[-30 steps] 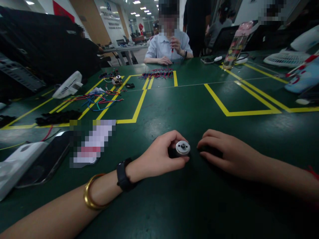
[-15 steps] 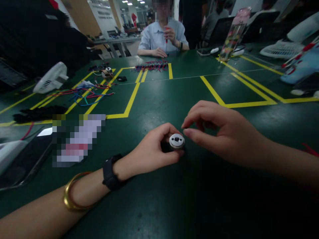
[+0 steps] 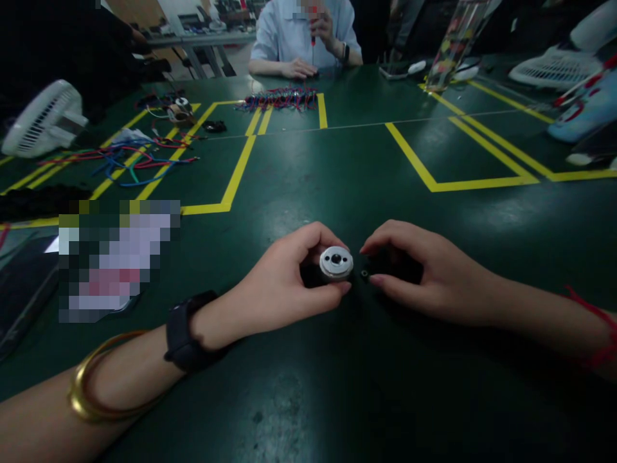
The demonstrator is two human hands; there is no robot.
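Between the thumb and fingers of my left hand (image 3: 294, 276) is a round silver metal part (image 3: 336, 262) with a dark centre hole and two smaller holes on its top face. My right hand (image 3: 424, 270) is just to the right, thumb and fingers apart in a C shape, with nothing between them. A tiny dark ring-like piece (image 3: 364, 274) lies on the green table (image 3: 308, 186) beside my right fingertips, between them and the silver part.
Blue and red wires (image 3: 144, 157) and a white fan (image 3: 45, 119) are at the left. A bundle of wires (image 3: 282, 98) lies far ahead before a person in a light blue shirt (image 3: 274, 38). A clear bottle (image 3: 453, 48) stands far right.
My right hand has lowered to the table and its fingers have parted; the tiny piece now shows beside them. The view has tilted down, and my left hand still holds the silver part.
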